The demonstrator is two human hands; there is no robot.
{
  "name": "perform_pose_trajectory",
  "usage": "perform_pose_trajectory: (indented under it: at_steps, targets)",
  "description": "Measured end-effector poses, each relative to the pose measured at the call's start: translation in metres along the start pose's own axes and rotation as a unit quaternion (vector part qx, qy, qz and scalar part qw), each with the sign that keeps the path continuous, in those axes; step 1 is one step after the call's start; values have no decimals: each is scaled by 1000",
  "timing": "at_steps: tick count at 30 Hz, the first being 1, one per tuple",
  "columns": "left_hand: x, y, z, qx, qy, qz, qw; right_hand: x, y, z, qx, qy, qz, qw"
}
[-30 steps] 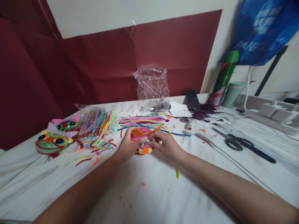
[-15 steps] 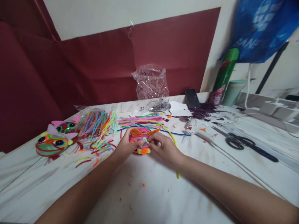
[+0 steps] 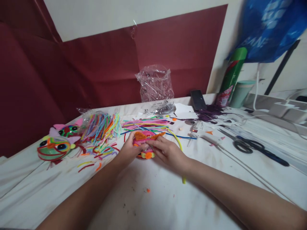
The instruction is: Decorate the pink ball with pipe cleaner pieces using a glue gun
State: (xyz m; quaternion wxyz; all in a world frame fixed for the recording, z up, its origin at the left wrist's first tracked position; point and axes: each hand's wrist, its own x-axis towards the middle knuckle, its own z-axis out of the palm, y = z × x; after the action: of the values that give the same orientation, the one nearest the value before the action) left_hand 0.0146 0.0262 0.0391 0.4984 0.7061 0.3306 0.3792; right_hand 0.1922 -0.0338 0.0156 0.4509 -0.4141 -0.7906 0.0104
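Between my hands is a pink pipe-cleaner animal face [image 3: 146, 136] with orange ears and an orange dot low at its front. My left hand [image 3: 129, 147] grips its left side, the thumb lying over the front. My right hand [image 3: 168, 150] has its fingers pinched together at the face's right side, below the right ear. Whatever small piece those fingertips hold is covered by them. A yellow pipe cleaner [image 3: 177, 139] passes behind my right hand, and a yellow end shows below the wrist.
Two finished-looking animal faces [image 3: 54, 148] lie at left, beside bundled pipe cleaners [image 3: 102, 126] and cut pieces [image 3: 105, 150]. More pipe cleaners [image 3: 144, 124] lie behind my hands. At right are a glue gun [image 3: 207, 136] with its cord, scissors [image 3: 254, 147], a phone [image 3: 198, 99] and purple strands [image 3: 208, 114].
My right fingers have closed in over the front of the face, and the pale green bit seen there before is now hidden. The left hand keeps its hold. The view shifts slightly.
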Motion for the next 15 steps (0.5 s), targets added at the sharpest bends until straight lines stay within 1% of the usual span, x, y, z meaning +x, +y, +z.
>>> perform_pose_trajectory:
  at_steps: [3, 6, 11, 15]
  targets:
    - [0, 0, 0, -3, -6, 11, 1000, 1, 0, -2, -10, -18, -2, 1000]
    - [-1, -1, -1, -12, -14, 7, 1000, 0, 0, -1, -6, -20, 6, 1000]
    - [-1, -4, -3, -43, -35, -8, 998, -2, 2, 3, -15, -2, 9, 1000]
    - [-1, -3, -2, -26, -21, -3, 999, -3, 1, 5, -13, 11, 15, 1000]
